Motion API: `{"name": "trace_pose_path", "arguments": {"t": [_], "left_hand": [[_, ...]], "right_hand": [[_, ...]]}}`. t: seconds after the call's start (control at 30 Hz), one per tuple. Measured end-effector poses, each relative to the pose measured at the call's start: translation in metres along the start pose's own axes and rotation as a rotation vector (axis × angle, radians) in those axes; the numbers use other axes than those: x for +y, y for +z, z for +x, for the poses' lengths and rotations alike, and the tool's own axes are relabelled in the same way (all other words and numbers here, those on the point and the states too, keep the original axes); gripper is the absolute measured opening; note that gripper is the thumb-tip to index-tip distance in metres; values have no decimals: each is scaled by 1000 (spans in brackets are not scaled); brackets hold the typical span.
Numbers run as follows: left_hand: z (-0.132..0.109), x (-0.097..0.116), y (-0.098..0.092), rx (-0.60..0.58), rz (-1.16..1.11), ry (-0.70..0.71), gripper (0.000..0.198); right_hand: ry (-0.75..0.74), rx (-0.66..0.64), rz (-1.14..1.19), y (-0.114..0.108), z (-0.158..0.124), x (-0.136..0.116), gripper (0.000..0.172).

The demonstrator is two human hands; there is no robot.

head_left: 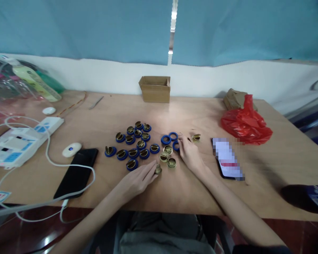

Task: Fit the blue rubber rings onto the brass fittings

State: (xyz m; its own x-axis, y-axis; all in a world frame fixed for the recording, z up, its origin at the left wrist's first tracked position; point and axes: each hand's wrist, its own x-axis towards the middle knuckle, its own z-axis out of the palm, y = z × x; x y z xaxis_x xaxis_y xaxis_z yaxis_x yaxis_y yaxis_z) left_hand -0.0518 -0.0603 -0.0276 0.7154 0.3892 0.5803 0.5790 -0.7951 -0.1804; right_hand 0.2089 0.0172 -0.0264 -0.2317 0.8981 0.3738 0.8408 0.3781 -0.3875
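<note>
At the table's near side, my left hand (137, 179) has its fingers closed on a small brass cap (158, 169) held on edge. My right hand (190, 154) reaches over the table with its fingers bent together at a blue ring (176, 145), covering the ring's right side. Two more blue rings (165, 140) lie just left of those fingers. Between my hands are three loose brass caps (164, 156), and another brass cap (195, 138) sits right of my right fingertips. To the left, several brass caps seated in blue rings (133, 153) form a loose group.
An open cardboard box (155, 92) stands at the back. On the right are a lit phone (228, 158), a red plastic bag (246, 123) and a dark bottle (304, 197). A black phone (76, 173), white cables and a power strip (23, 144) lie left.
</note>
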Motion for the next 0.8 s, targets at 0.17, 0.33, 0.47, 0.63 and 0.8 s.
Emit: {"name": "trace_pose_path", "arguments": {"t": [0.17, 0.33, 0.47, 0.63, 0.8], "left_hand": [[0, 2, 8, -19, -16, -11, 42], [7, 5, 13, 6, 10, -60, 39], [8, 8, 15, -13, -28, -101, 38], [13, 2, 8, 31, -84, -146, 31], [42, -26, 1, -29, -87, -430, 30]], "right_hand": [[96, -114, -119, -2, 4, 1, 16], [90, -111, -118, -3, 2, 2, 17], [16, -27, 2, -3, -2, 1, 16], [-47, 94, 83, 1, -7, -6, 14], [-102, 234, 195, 5, -7, -17, 12]]}}
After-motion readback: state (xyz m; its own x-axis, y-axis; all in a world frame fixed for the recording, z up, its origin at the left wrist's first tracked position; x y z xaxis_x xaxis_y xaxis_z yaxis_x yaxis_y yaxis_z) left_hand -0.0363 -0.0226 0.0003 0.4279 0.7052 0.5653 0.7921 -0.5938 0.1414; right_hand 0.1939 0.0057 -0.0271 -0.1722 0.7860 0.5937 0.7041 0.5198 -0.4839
